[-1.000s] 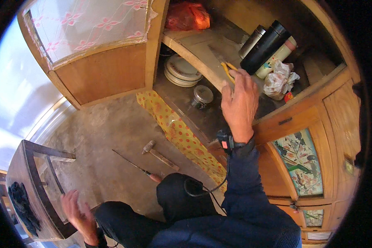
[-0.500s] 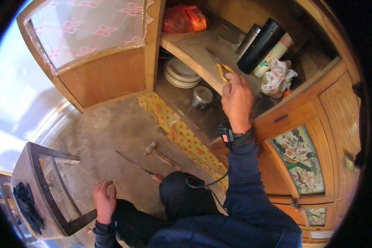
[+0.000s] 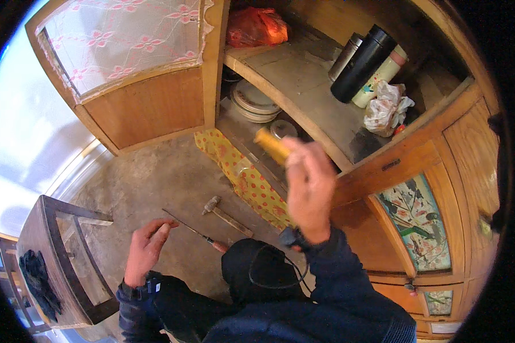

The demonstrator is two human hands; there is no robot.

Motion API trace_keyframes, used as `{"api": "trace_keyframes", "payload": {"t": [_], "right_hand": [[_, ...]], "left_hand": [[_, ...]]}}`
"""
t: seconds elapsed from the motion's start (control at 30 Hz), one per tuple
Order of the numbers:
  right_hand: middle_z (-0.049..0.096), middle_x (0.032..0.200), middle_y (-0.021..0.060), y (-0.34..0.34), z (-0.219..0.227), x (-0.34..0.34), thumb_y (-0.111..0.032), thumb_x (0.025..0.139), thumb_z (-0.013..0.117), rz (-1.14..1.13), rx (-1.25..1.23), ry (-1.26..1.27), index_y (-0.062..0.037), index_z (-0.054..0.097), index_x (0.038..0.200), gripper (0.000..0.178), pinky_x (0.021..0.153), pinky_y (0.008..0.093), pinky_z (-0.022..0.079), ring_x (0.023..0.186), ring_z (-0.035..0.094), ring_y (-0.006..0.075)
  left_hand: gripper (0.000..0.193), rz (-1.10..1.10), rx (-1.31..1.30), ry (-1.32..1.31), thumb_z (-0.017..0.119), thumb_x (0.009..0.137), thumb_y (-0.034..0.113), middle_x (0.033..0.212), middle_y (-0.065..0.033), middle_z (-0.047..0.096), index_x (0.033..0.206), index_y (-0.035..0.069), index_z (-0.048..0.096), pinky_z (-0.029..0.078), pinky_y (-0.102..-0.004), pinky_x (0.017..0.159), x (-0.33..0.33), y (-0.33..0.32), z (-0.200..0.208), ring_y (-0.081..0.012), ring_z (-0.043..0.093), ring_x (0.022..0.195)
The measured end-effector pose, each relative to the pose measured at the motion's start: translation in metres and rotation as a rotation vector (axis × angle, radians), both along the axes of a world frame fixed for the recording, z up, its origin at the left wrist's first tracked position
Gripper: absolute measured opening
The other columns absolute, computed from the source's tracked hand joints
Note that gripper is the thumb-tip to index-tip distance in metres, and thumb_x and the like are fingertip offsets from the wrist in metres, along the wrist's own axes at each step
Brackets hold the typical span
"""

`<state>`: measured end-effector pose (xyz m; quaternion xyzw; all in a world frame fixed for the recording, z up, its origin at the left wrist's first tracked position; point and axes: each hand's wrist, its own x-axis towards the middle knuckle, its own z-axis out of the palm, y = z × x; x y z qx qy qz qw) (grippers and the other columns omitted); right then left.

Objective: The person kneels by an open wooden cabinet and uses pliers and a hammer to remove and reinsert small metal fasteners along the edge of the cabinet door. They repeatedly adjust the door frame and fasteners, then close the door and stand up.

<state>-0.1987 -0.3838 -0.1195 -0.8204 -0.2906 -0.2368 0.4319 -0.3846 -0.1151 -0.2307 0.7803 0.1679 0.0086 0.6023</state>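
My right hand [image 3: 308, 186] is raised in front of the open wooden cabinet and grips a yellow-handled tool [image 3: 270, 146], blurred by motion. My left hand [image 3: 146, 248] hovers low over the concrete floor with fingers apart, holding nothing. Its fingertips are close to a thin metal rod with a red handle [image 3: 194, 231]. A hammer [image 3: 226, 213] lies on the floor just beyond that rod.
The cabinet shelf [image 3: 303, 94] carries flasks [image 3: 360, 60], a white plastic bag [image 3: 386, 108] and an orange bag [image 3: 256, 27]. Plates [image 3: 252, 100] sit on the lower shelf, yellow patterned cloth [image 3: 243, 174] hangs over its edge. The cabinet door [image 3: 134, 68] stands open left. A wooden stool [image 3: 57, 260] is lower left.
My right hand has pulled back from the shelf toward me with the yellow tool. My left hand has moved from the stool toward the rod on the floor.
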Motion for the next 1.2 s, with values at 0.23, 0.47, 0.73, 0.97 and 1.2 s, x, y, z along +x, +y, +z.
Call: {"api": "trace_keyframes", "payload": {"t": [0.23, 0.47, 0.73, 0.97, 1.2], "right_hand": [[0.063, 0.1, 0.0175, 0.053, -0.06, -0.06, -0.008, 0.098, 0.059, 0.516, -0.126, 0.371, 0.0, 0.068, 0.119, 0.024, 0.079, 0.0405, 0.052, 0.092, 0.064, 0.0356], [0.062, 0.1, 0.0183, 0.068, -0.077, -0.083, -0.011, 0.096, 0.063, 0.709, -0.231, 0.312, -0.0002, 0.068, 0.116, 0.023, 0.079, 0.0429, 0.053, 0.093, 0.065, 0.0364], [0.062, 0.093, 0.0171, 0.086, -0.016, 0.125, -0.015, 0.091, 0.062, -0.128, -0.429, -0.427, -0.0068, 0.069, 0.098, 0.013, 0.075, 0.05, 0.048, 0.087, 0.061, 0.0383], [0.067, 0.111, 0.0155, 0.129, -0.007, 0.227, -0.02, 0.083, 0.069, -0.288, -0.657, -0.464, -0.0131, 0.074, 0.114, 0.032, 0.094, 0.0502, 0.05, 0.11, 0.061, 0.0388], [0.069, 0.106, 0.0163, 0.133, -0.022, 0.255, -0.016, 0.083, 0.066, -0.267, -0.624, -0.469, -0.0135, 0.08, 0.094, 0.017, 0.091, 0.0486, 0.052, 0.104, 0.065, 0.0386]], "left_hand": [[0.078, -0.07, -0.974, -0.17, 0.048, 0.101, 0.064, 0.15, -0.0133, 0.05, 0.151, 0.004, 0.04, 0.038, -0.0449, 0.113, 0.021, -0.046, -0.035, -0.0285, 0.046, 0.139], [0.049, 0.261, -1.355, -0.212, 0.04, 0.109, 0.049, 0.121, -0.0169, 0.065, 0.128, 0.006, 0.054, 0.046, -0.0491, 0.107, 0.019, -0.062, -0.064, -0.0336, 0.06, 0.119], [0.029, 0.512, -1.421, -0.109, 0.046, 0.109, 0.034, 0.101, -0.012, 0.068, 0.111, 0.007, 0.057, 0.051, -0.0552, 0.102, 0.005, -0.04, -0.132, -0.0341, 0.064, 0.108], [0.027, 0.503, -1.379, -0.065, 0.049, 0.108, 0.032, 0.098, -0.0123, 0.07, 0.109, 0.006, 0.058, 0.053, -0.0531, 0.1, -0.002, -0.041, -0.139, -0.0345, 0.067, 0.105], [0.028, 0.522, -1.359, -0.032, 0.047, 0.108, 0.032, 0.099, -0.0128, 0.07, 0.11, 0.006, 0.058, 0.053, -0.0524, 0.099, -0.005, -0.039, -0.141, -0.0347, 0.067, 0.106]]}}
